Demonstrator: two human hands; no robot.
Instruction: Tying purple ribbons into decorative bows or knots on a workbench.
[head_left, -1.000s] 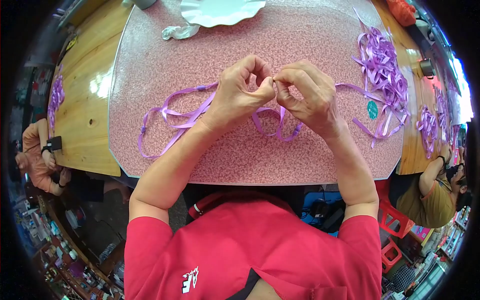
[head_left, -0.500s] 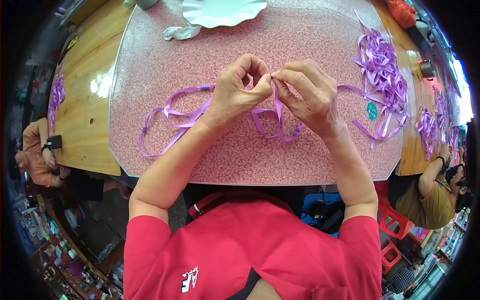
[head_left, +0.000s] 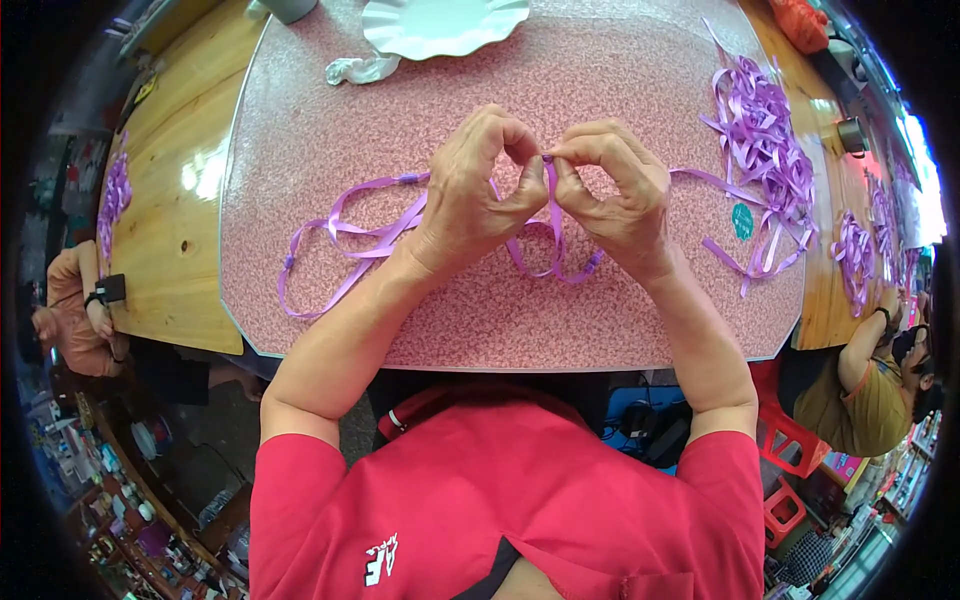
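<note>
Where left hand [head_left: 470,185] and right hand [head_left: 620,190] meet: fingers [head_left: 590,152] pinched tight on purple ribbon [head_left: 557,220].
Surface [head_left: 500,335]: pink, ribbon across middle, ribbon heap [head_left: 768,140] near right edge, white plate [head_left: 445,25] toward far edge.
Beyond left edge: one person [head_left: 78,310].
Beyond right edge: another person [head_left: 858,405].

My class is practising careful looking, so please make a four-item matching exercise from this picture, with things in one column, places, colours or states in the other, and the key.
Column one
1. Ribbon in the middle
2. Plate
3. Sticker
4. Ribbon heap

Column two
A. Green, on the right side of the tabletop
B. Tangled and purple
C. Pinched in the fingers
D. White, with a wavy rim

Right pairs: 1-C, 2-D, 3-A, 4-B
</note>
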